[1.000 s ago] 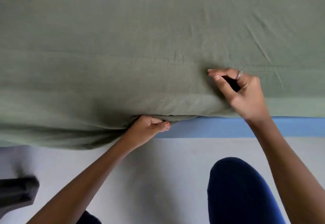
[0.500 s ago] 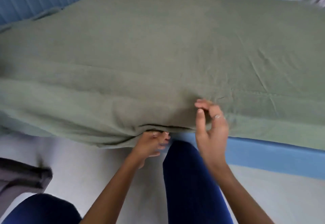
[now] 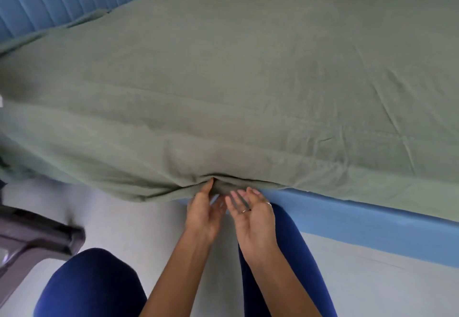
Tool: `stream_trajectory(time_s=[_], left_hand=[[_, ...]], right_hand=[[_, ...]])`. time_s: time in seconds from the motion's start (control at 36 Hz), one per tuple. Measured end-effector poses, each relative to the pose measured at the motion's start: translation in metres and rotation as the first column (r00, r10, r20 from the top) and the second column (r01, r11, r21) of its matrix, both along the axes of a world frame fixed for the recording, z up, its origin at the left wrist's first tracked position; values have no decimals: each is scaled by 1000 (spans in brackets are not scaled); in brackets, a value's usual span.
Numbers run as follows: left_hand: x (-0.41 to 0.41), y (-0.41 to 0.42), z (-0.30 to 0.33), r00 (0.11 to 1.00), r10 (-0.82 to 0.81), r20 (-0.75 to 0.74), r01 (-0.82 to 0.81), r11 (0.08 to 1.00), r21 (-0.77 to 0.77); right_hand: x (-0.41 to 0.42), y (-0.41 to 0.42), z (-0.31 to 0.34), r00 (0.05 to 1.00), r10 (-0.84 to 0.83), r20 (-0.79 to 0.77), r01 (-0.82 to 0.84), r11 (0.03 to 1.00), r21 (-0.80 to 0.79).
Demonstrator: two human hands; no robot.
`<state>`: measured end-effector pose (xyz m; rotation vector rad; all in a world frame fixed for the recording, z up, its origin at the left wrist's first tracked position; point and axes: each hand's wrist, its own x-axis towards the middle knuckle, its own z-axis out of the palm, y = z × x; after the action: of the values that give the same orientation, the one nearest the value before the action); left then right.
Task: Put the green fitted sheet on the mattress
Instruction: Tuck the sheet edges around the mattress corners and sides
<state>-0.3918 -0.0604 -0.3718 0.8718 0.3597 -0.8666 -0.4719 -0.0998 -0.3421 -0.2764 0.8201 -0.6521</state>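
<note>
Where gathered, green fitted sheet (image 3: 223, 88) creased

The right hand (image 3: 252, 213) has dropped off the green fitted sheet (image 3: 223, 80), apparently palm-up beside the left hand (image 3: 202, 208).

No writing, label, brand, number or sign can be read anywhere here; the plain olive-green cotton fitted sheet (image 3: 248, 73) carries no print or tag.
</note>
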Motion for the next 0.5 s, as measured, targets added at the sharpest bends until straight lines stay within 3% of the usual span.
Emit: stream_trajectory(time_s=[0.14,0.28,0.36,0.44,0.5], left_hand=[[0,-4,25,988,122,100,-127,990,54],[1,0,34,977,211,-39,-210,977,27],[-3,-2,35,927,368,-78,-366,930,39],[-11,-8,41,853,513,96,-521,850,84],[-14,-14,38,853,457,251,-495,861,116]], right_hand=[[7,1,10,991,-133,5,133,991,16],[12,7,17,963,-268,-28,268,963,-2],[18,3,14,967,-251,-36,251,968,-14],[25,-1,5,966,-231,-115,230,973,-18],[28,-3,-2,959,-227,-171,225,974,-27]])
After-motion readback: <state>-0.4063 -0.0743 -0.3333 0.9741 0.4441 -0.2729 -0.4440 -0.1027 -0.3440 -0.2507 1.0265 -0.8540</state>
